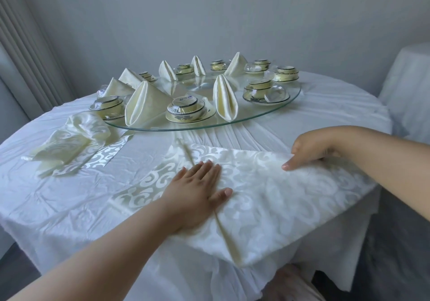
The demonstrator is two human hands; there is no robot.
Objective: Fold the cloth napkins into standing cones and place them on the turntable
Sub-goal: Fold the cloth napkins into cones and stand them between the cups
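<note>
A cream patterned napkin lies spread flat at the table's near edge, folded over along a diagonal crease. My left hand presses flat on its left part with straight fingers. My right hand pinches the napkin's far right edge. On the glass turntable stand several folded napkin cones, the nearest ones at front left and front centre.
Wrapped bowl-and-plate sets ring the turntable between the cones. Loose unfolded napkins are heaped on the white tablecloth at the left. A covered chair stands at the right, and a curtain hangs at the far left.
</note>
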